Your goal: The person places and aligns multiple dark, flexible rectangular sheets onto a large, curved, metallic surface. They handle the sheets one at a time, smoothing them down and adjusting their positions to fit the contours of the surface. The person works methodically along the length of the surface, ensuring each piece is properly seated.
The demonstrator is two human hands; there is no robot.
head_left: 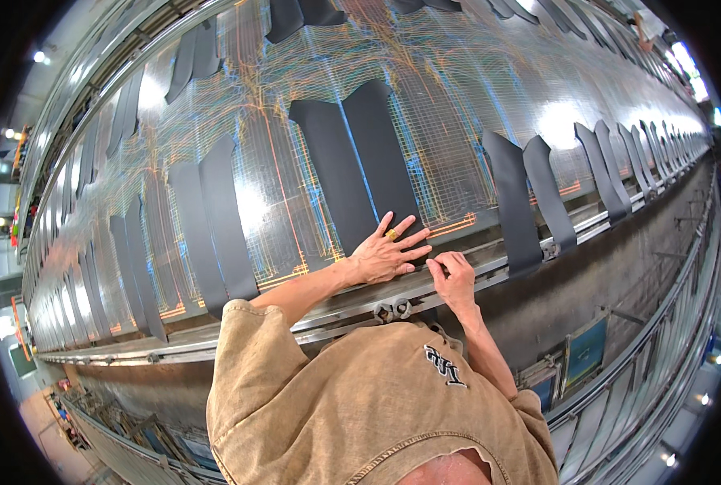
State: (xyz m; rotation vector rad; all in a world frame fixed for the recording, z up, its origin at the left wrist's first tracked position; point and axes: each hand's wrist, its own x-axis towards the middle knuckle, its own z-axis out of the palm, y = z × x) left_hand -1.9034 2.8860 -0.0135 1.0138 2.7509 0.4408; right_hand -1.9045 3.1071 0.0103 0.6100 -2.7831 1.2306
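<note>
Two dark grey cut fabric panels, a left one (328, 166) and a right one (381, 153), lie side by side on a long glossy table (449, 153) covered with coloured lines. A blue line shows in the narrow gap between them. My left hand (385, 255) lies flat with spread fingers across the near ends of the panels; a yellow ring is on one finger. Just right of it, by the table's near edge, my right hand (455, 281) has its fingers pinched together. Whatever is between those fingertips is hidden.
More grey panel pairs lie along the table, with one pair (207, 218) to the left and another panel (512, 194) to the right hanging over the edge. A metal rail (328, 317) with round fittings (393, 310) runs along the near edge. Behind me stand metal racks (619, 388).
</note>
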